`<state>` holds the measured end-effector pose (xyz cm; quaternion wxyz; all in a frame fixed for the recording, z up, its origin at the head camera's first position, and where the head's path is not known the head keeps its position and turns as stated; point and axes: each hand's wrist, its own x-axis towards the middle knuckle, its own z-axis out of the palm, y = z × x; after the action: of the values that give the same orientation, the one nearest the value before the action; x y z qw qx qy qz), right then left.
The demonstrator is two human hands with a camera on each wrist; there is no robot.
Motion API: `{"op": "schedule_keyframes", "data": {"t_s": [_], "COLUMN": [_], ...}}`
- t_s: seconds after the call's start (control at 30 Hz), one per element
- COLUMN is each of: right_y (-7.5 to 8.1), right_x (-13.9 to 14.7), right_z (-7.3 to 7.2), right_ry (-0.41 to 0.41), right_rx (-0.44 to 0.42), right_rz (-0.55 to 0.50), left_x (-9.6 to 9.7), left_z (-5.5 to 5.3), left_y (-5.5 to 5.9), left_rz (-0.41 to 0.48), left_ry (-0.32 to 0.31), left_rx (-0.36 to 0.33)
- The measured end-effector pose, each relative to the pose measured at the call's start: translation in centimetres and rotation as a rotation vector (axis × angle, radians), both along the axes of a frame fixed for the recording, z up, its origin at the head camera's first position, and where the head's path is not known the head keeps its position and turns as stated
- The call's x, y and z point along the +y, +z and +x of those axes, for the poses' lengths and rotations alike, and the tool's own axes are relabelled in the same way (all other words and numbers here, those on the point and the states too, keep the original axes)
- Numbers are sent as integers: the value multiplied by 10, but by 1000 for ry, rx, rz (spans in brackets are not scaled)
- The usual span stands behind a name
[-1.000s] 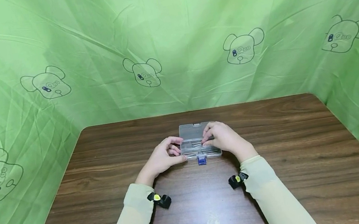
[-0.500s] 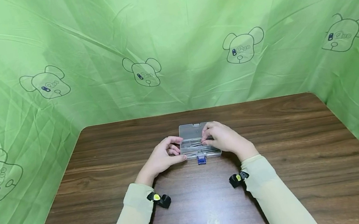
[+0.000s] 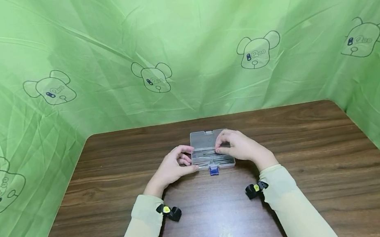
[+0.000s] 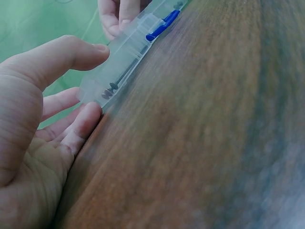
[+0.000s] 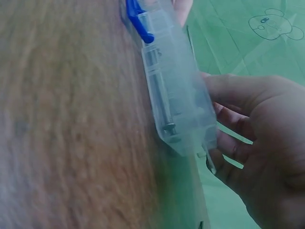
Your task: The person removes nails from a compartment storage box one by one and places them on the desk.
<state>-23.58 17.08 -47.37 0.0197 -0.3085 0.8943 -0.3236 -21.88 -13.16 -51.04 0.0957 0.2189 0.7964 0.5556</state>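
A clear plastic compartment box (image 3: 224, 166) lies on the table with its lid (image 3: 201, 139) folded back and its blue latch (image 3: 214, 170) hanging at the front. Several thin metal nails (image 3: 205, 165) lie in its compartments. My left hand (image 3: 172, 166) grips the box's left end, thumb at the front corner and fingers along the side. Above the back compartment, my right hand (image 3: 241, 147) pinches a nail (image 5: 190, 42) between thumb and fingers; its slim shaft sticks out past the thumb in the right wrist view. The right fingertips are partly hidden behind the box there.
The brown wooden table (image 3: 106, 156) stretches out around the box. Green cloth (image 3: 191, 31) with printed bear heads hangs behind it and along both sides. Black cameras sit on both wrists.
My right hand has drawn slightly to the right over the back compartment, its wrist shifting the same way. The left hand and the box stay where they were.
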Motion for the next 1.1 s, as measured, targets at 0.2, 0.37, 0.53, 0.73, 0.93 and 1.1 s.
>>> {"op": "schedule_keyframes", "data": {"t_s": [0.2,0.37,0.53,0.73,0.93,1.1], "right_y": [1,4,8,11,20,31], "right_x": [1,1,3,7,14,30], "right_z": [0,2,2,3,5,8], "right_ry": [-37,-62,-69,-73,-116,-194], "right_rx": [0,-42,-66,-22,7,28], "right_rz": [-55,-98,-122,-133,-140,-143], "left_x": [0,0,0,-1,-2,-1], "left_z": [1,1,0,-1,-1,0], "left_y": [1,1,-2,-3,-4,-5], "left_rz": [-20,-15,-7,2,11,13], "left_ry": [7,5,6,6,9,4], "left_rx": [-11,-11,-4,1,6,-4]}}
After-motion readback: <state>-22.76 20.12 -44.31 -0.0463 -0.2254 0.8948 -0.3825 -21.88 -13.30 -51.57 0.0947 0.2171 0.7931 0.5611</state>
